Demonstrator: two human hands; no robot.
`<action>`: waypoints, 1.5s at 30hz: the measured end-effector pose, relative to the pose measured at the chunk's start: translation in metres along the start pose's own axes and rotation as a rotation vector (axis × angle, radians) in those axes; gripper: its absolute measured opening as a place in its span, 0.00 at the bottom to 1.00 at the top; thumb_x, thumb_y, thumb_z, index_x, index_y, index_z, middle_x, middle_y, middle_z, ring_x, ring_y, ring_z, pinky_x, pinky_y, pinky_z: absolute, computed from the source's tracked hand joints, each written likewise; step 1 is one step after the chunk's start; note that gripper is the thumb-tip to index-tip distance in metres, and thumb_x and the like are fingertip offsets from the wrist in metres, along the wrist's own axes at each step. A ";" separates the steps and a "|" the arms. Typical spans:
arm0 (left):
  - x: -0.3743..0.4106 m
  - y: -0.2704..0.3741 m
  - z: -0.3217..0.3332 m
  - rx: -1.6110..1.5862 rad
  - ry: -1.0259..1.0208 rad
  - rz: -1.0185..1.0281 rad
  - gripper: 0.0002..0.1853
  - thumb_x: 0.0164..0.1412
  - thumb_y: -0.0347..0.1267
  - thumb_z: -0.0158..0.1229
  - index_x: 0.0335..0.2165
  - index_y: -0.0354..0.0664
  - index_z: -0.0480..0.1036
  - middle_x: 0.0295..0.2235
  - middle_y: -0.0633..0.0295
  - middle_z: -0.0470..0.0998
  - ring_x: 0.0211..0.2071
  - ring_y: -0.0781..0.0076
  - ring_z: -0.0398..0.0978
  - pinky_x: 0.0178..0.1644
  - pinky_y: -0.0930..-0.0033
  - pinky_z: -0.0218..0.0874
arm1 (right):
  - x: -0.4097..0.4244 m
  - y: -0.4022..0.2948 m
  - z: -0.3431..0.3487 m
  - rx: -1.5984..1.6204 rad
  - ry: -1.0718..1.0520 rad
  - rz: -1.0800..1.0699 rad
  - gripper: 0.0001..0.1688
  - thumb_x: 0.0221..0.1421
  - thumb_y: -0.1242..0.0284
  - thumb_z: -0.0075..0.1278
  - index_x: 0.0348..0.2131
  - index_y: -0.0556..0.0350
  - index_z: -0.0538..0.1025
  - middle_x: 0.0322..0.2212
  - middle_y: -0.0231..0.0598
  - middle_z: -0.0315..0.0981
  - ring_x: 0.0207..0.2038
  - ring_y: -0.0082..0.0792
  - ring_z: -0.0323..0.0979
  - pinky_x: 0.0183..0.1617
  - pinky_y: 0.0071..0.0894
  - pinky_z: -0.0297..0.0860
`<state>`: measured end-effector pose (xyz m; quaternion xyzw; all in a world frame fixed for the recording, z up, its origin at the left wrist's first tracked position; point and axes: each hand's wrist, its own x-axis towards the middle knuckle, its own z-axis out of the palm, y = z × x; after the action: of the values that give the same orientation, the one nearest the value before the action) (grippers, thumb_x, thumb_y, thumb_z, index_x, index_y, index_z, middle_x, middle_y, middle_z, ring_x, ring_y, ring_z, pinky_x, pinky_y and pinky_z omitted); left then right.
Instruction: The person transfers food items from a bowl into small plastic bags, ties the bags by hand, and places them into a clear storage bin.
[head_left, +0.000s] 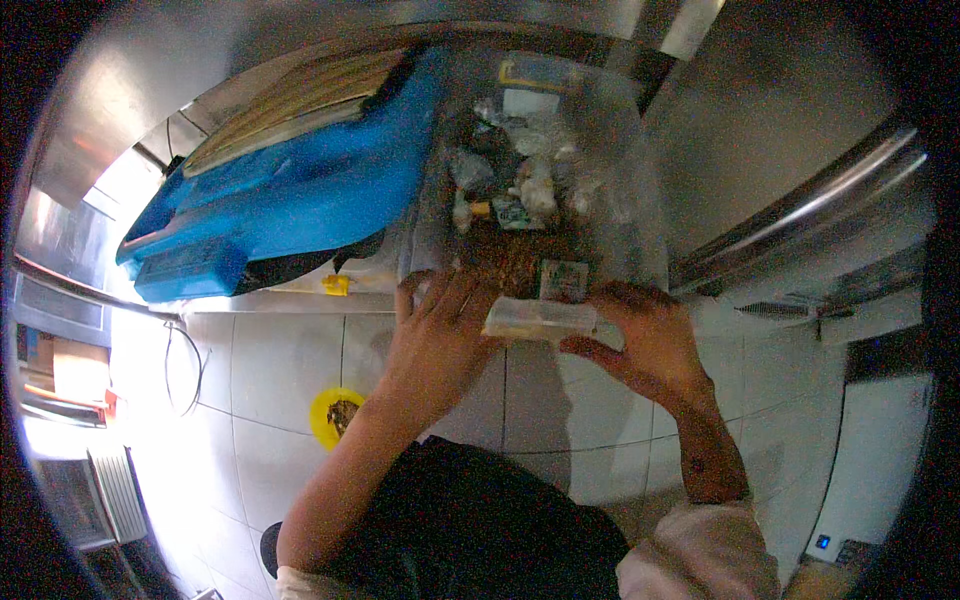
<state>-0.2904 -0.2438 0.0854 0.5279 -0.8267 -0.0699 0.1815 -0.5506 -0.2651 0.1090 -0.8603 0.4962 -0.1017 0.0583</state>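
A translucent plastic bin (634, 202) lies in front of me under a metal top. Inside are knotted clear plastic bags (536, 187), a small printed packet (564, 279) near the front, and loose brown material (510, 251) too blurred to name. My left hand (450, 315) has its fingers over the bin's front left edge. At the front right corner is my right hand (645, 334), fingers over the rim and thumb below it. Between both hands runs a pale clear strip (540, 318) along the bin's front.
Left of the bin sits a large blue plastic container (322, 202), with a brown layered stack (300, 112) behind it. A yellow piece (335, 284) lies near the shelf edge. On the tiled floor (277, 360) is a yellow round object (326, 420). Steel tubing (810, 202) runs at right.
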 end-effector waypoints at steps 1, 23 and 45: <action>-0.007 0.001 -0.003 -0.017 -0.017 0.013 0.30 0.58 0.42 0.63 0.56 0.43 0.67 0.53 0.55 0.72 0.57 0.53 0.66 0.63 0.36 0.46 | -0.005 -0.003 0.001 -0.008 0.031 -0.042 0.33 0.48 0.44 0.62 0.40 0.52 0.80 0.38 0.42 0.79 0.41 0.47 0.78 0.45 0.46 0.73; -0.054 -0.007 0.017 -0.107 0.045 0.146 0.22 0.54 0.42 0.65 0.46 0.45 0.77 0.40 0.62 0.76 0.44 0.59 0.72 0.49 0.52 0.64 | -0.026 -0.006 0.035 0.176 0.085 -0.189 0.28 0.35 0.50 0.73 0.31 0.46 0.80 0.29 0.33 0.77 0.31 0.37 0.77 0.34 0.37 0.73; -0.085 0.006 -0.005 -0.136 0.042 0.070 0.32 0.55 0.46 0.64 0.55 0.46 0.71 0.55 0.53 0.70 0.58 0.49 0.64 0.63 0.43 0.51 | 0.194 -0.041 0.089 0.036 -0.080 -0.113 0.25 0.55 0.65 0.57 0.50 0.57 0.73 0.42 0.58 0.77 0.45 0.61 0.76 0.50 0.58 0.71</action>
<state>-0.2617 -0.1643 0.0729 0.4865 -0.8339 -0.1085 0.2369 -0.4006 -0.4128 0.0531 -0.8890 0.4424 -0.0792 0.0879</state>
